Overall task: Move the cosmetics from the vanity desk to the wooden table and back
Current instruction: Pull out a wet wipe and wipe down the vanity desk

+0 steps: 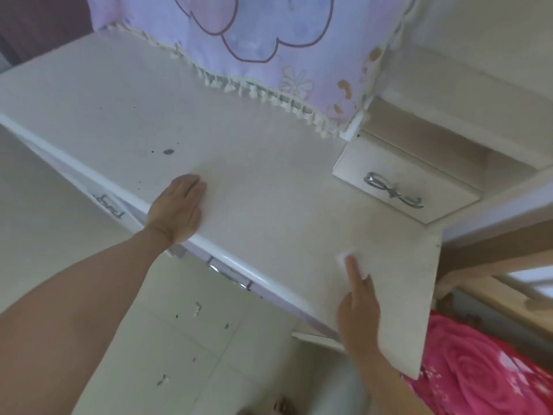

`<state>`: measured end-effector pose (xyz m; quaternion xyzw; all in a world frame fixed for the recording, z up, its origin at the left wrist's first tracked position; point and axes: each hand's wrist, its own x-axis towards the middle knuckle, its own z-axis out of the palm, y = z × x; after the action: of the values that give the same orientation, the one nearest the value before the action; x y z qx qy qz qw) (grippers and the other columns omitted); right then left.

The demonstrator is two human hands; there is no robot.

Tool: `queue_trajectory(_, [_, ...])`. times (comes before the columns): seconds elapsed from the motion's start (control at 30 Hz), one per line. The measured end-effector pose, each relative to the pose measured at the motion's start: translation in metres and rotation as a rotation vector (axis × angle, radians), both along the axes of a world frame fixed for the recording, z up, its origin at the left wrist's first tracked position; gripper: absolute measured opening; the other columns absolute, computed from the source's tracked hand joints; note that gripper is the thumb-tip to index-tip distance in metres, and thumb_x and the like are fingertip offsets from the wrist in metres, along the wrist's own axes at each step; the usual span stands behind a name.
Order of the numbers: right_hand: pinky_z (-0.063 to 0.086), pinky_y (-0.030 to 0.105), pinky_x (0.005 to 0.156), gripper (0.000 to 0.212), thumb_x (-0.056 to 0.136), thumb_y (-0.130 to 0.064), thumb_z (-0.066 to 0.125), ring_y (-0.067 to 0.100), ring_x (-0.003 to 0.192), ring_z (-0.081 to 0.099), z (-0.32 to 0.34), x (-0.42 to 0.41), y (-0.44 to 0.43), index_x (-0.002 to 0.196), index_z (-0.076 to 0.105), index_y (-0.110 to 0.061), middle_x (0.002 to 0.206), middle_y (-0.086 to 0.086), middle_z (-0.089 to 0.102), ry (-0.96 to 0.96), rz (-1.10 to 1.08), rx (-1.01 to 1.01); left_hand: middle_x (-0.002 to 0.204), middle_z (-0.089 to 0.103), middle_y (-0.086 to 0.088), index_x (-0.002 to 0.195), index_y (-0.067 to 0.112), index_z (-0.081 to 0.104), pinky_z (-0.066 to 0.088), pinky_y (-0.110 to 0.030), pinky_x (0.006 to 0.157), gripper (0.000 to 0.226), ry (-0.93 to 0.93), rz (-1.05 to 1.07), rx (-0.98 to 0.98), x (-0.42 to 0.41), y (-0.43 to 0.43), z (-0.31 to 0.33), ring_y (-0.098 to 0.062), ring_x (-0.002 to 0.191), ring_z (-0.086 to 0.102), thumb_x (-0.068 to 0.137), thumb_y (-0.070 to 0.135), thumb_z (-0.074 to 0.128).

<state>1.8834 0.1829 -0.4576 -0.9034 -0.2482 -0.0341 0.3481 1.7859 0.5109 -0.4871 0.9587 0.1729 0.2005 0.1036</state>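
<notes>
Small white cosmetic piece [341, 259] lies at 4 o'clock on the bench [269, 181], likely light, thin, slippery, best pinched by its edges; right hand [359, 313] presses it with a straight forefinger; left hand [176, 209] rests flat at 9 o'clock

We're in a home bedroom: a white vanity desk [269, 181] fills our view, a lilac flower-print fringed cloth [269, 40] hangs at 12 o'clock, a small white drawer [359, 169] with a silver bow-shaped handle [392, 190] at 2, pink rose-patterned bedding [478, 369] at 5, pale floor tiles [209, 339] at 6.
</notes>
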Motion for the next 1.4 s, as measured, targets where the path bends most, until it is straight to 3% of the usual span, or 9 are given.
queue_trajectory(0.13, [0.036,0.037,0.091,0.06,0.076,-0.01,0.024,0.045,0.124,0.04,0.0,0.001,-0.053,0.132,0.045,-0.005,0.135,0.031,0.039,0.213,-0.262,-0.16,0.112,0.052,-0.021,0.11,0.003,0.045,0.052,-0.051,0.072,0.044,-0.028,-0.003,-0.019,0.0,0.001,-0.002,-0.028,0.105,0.038,0.071,0.018,0.031])
queue_trajectory(0.27, [0.033,0.039,0.082,0.053,0.08,-0.009,0.026,0.037,0.099,0.045,-0.023,-0.033,-0.035,0.124,0.048,0.009,0.094,0.031,0.058,0.088,-0.145,-0.244,0.112,0.054,-0.022,0.109,0.0,0.047,0.052,-0.052,0.07,0.045,-0.019,0.006,-0.029,-0.001,0.0,-0.001,-0.028,0.104,0.037,0.072,0.019,0.03])
queue_trajectory(0.4, [0.034,0.034,0.083,0.055,0.066,0.002,0.027,0.03,0.094,0.04,-0.033,-0.05,0.045,0.116,0.049,0.005,0.084,0.026,0.063,-0.075,-0.025,-0.18,0.11,0.056,-0.024,0.107,-0.003,0.05,0.053,-0.05,0.068,0.046,-0.004,0.009,-0.033,0.001,0.001,0.001,-0.03,0.104,0.038,0.071,0.018,0.031])
queue_trajectory(0.6, [0.052,0.03,0.063,0.059,0.062,0.0,0.019,0.034,0.089,0.06,-0.014,-0.029,0.164,0.097,0.066,0.001,0.095,0.021,0.067,-0.008,0.206,-0.109,0.107,0.058,-0.026,0.109,0.0,0.045,0.053,-0.046,0.073,0.045,-0.003,-0.019,-0.026,0.001,0.002,0.003,-0.03,0.103,0.039,0.069,0.017,0.032])
queue_trajectory(0.67, [0.043,0.033,0.071,0.062,0.063,-0.002,0.013,0.042,0.08,0.062,-0.011,0.012,0.187,0.097,0.064,0.005,0.1,0.027,0.063,0.102,0.149,-0.096,0.108,0.059,-0.026,0.11,-0.001,0.045,0.052,-0.047,0.076,0.045,0.007,-0.025,-0.027,0.0,0.003,0.002,-0.032,0.105,0.04,0.07,0.016,0.033])
queue_trajectory(0.8, [0.035,0.042,0.099,0.058,0.071,0.005,0.021,0.048,0.115,0.047,-0.014,0.092,0.222,0.118,0.056,0.006,0.13,0.034,0.045,0.105,0.144,-0.157,0.108,0.06,-0.026,0.112,-0.002,0.045,0.051,-0.049,0.082,0.045,0.04,-0.032,-0.026,0.0,0.006,0.002,-0.033,0.107,0.041,0.073,0.015,0.033])
queue_trajectory(1.17, [0.027,0.03,0.098,0.059,0.081,0.019,0.033,0.035,0.13,0.036,0.001,0.168,0.353,0.132,0.046,-0.007,0.145,0.021,0.032,0.071,0.563,-0.253,0.129,0.045,-0.012,0.122,0.005,0.044,0.033,-0.037,0.104,0.041,0.013,-0.009,-0.12,-0.008,0.0,0.004,-0.03,0.123,0.038,0.094,0.023,0.02])
queue_trajectory(1.3, [0.042,0.04,0.095,0.055,0.072,0.018,0.034,0.043,0.115,0.049,-0.005,0.108,0.369,0.119,0.057,0.001,0.13,0.026,0.049,0.039,0.846,-0.15,0.128,0.045,-0.015,0.12,0.004,0.045,0.027,-0.039,0.103,0.042,-0.071,0.322,-0.082,-0.034,0.047,0.014,-0.035,0.12,0.037,0.097,0.027,0.02])
queue_trajectory(1.4, [0.049,0.032,0.083,0.05,0.061,0.01,0.036,0.03,0.1,0.058,-0.008,0.042,0.366,0.1,0.066,0.001,0.106,0.02,0.065,0.03,1.088,-0.103,0.126,0.051,-0.019,0.123,0.005,0.042,0.038,-0.047,0.094,0.05,0.128,0.575,-0.097,-0.066,0.094,0.017,-0.034,0.117,0.035,0.097,0.039,0.017])
